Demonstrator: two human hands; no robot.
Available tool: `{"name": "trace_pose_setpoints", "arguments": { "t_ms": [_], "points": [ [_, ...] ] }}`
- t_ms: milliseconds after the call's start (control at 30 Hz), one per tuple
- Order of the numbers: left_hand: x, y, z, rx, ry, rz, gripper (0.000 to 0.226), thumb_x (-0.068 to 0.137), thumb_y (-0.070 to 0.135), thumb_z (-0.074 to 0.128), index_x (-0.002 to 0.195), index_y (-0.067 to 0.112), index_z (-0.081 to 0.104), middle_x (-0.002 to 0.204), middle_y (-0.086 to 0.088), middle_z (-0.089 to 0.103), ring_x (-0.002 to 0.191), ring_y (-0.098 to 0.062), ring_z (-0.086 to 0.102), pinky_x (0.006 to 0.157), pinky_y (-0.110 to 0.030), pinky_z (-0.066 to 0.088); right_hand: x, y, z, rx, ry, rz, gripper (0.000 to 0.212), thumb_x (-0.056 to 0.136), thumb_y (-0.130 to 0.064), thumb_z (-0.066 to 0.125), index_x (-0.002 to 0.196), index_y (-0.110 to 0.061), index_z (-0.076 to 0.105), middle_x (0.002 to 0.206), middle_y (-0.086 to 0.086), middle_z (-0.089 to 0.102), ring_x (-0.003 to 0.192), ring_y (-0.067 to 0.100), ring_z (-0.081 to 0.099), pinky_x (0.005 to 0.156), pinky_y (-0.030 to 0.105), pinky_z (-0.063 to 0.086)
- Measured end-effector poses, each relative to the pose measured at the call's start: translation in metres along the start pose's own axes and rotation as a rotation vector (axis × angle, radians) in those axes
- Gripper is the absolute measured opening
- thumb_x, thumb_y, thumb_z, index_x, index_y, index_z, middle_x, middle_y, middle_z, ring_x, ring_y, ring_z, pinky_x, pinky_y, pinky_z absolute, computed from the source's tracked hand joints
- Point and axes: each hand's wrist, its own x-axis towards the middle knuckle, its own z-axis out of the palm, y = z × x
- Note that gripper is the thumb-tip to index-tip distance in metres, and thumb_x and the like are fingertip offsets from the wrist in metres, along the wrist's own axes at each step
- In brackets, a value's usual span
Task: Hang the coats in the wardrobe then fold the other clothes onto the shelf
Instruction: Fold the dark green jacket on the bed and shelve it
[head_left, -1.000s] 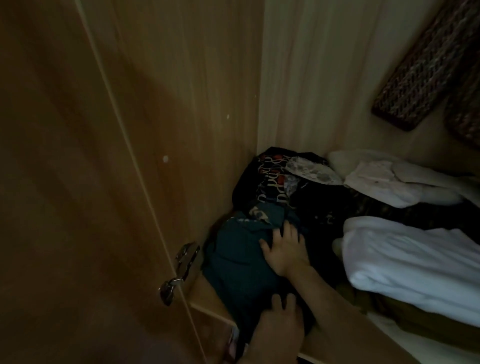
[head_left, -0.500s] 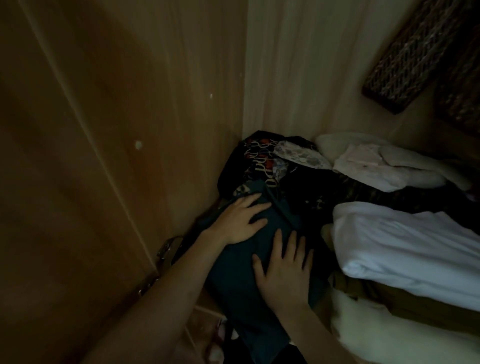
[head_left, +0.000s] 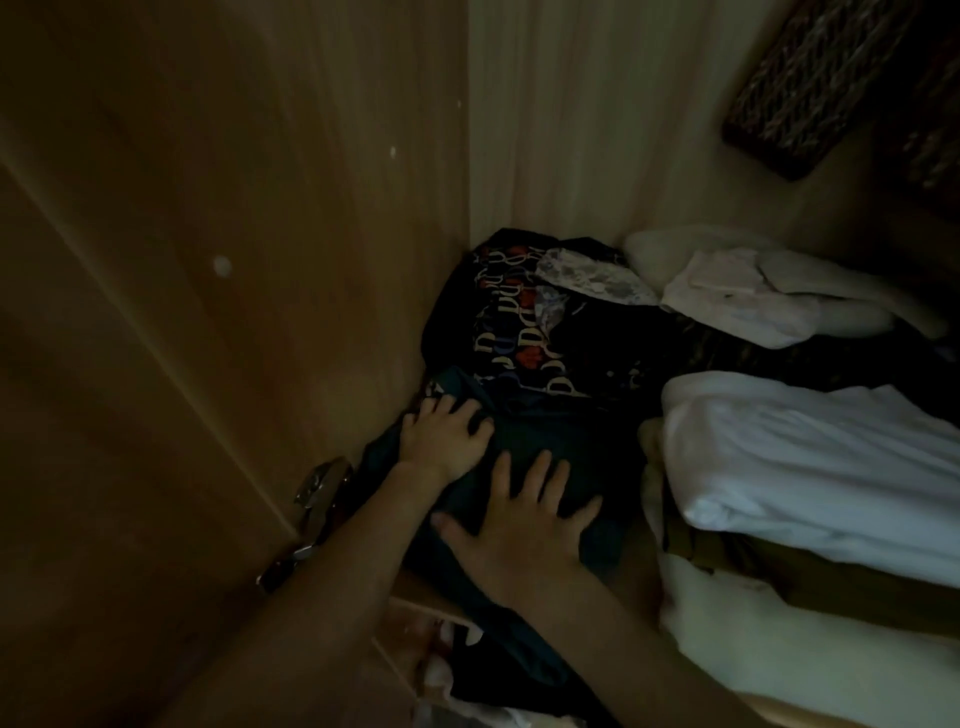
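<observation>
Hands work together on the dark teal garment (head_left: 540, 447), which lies folded at the left end of the shelf (head_left: 415, 587), against the wardrobe side panel (head_left: 311, 234). The right hand (head_left: 524, 514) lies flat with fingers spread, likely pinning the fold down, while the left hand (head_left: 441, 436) curls its fingers into the cloth's far edge, probably to tuck it beside the patterned black garment (head_left: 514, 322).

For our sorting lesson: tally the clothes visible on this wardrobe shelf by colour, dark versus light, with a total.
Dark: 2, the teal garment and the black printed garment
Light: 2, the white folded garment and the cream pile
Total: 4
</observation>
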Motion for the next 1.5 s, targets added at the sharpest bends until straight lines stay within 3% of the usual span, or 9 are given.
{"name": "trace_pose_setpoints", "arguments": {
  "t_ms": [300,433,500,600,800,900,1000,1167,1500],
  "points": [
    [-0.063,0.01,-0.003,0.253,0.067,-0.221,0.052,0.099,0.051,0.021,0.137,0.022,0.04,0.142,-0.009,0.042,0.129,-0.031,0.034,0.104,-0.044,0.029,0.012,0.081,-0.001,0.078,-0.171,-0.381,0.104,0.072,-0.085,0.044,0.146,-0.048,-0.02,0.151,-0.008,-0.039,0.141,0.018,-0.034,0.114,0.054,-0.017],
    [-0.06,0.021,-0.021,0.07,0.475,0.271,0.035,0.094,0.038,0.041,0.119,0.021,0.059,0.127,0.001,0.053,0.118,-0.022,0.048,0.101,-0.036,0.031,0.011,0.066,-0.025,0.585,-0.02,-0.263,0.064,0.086,-0.07,0.039,0.144,-0.049,0.023,0.161,-0.009,0.001,0.148,0.019,-0.004,0.119,0.052,0.002],
    [-0.044,0.02,-0.018,-0.122,0.234,0.382,0.038,0.1,0.039,0.036,0.133,0.028,0.052,0.143,0.004,0.045,0.132,-0.02,0.039,0.114,-0.038,0.02,0.02,0.053,-0.013,0.684,0.284,-0.154,0.047,0.097,-0.052,0.029,0.142,-0.041,0.034,0.16,-0.006,0.013,0.148,0.02,0.007,0.118,0.054,0.006],
    [-0.01,0.016,-0.003,-0.165,-0.117,0.265,0.048,0.102,0.051,0.02,0.148,0.04,0.03,0.158,0.012,0.023,0.146,-0.012,0.016,0.12,-0.041,-0.005,0.032,0.045,0.024,0.364,0.37,-0.016,0.058,0.094,-0.053,0.018,0.148,-0.036,0.029,0.162,0.0,0.01,0.149,0.021,0.002,0.114,0.064,0.0],
    [0.024,0.016,-0.021,-0.649,-0.179,0.084,0.039,0.102,0.041,0.037,0.123,0.024,0.065,0.134,0.003,0.055,0.125,-0.016,0.048,0.099,-0.024,0.035,0.026,0.051,0.042,0.337,0.388,0.103,0.073,0.086,-0.061,0.008,0.152,-0.034,0.021,0.162,0.003,0.011,0.149,0.017,0.006,0.112,0.062,0.003],
    [-0.003,0.019,-0.03,-0.403,0.147,0.129,0.027,0.098,0.024,0.047,0.113,0.02,0.069,0.119,-0.001,0.066,0.109,-0.019,0.058,0.09,-0.028,0.046,0.024,0.046,0.038,0.318,0.391,0.134,0.072,0.086,-0.058,0.017,0.15,-0.026,0.033,0.16,0.009,0.02,0.148,0.025,0.016,0.11,0.066,0.011],
    [-0.074,0.016,-0.018,-0.15,0.407,0.129,0.038,0.096,0.039,0.038,0.125,0.03,0.061,0.137,0.005,0.056,0.123,-0.019,0.049,0.108,-0.038,0.034,0.012,0.04,0.027,0.282,0.514,0.139,0.068,0.088,-0.054,0.029,0.146,-0.02,0.039,0.159,0.013,0.02,0.146,0.037,0.016,0.108,0.066,0.018],
    [-0.122,-0.007,0.028,-0.06,0.09,0.024,0.06,0.095,0.066,0.017,0.151,0.049,0.002,0.161,0.016,-0.009,0.149,-0.013,-0.012,0.121,-0.045,-0.005,-0.012,0.04,0.053,0.246,0.408,0.019,0.066,0.089,-0.062,0.03,0.148,-0.032,0.034,0.159,0.005,0.024,0.145,0.036,0.02,0.106,0.071,0.021],
    [-0.097,-0.018,0.027,-0.007,0.179,0.105,0.069,0.086,0.072,0.004,0.151,0.048,0.009,0.162,0.015,0.004,0.15,-0.014,-0.002,0.12,-0.045,0.005,-0.004,0.031,0.045,0.222,0.276,0.059,0.079,0.083,-0.065,0.003,0.154,-0.032,0.012,0.163,0.005,0.003,0.147,0.036,0.001,0.108,0.069,0.008]
  ]
}}
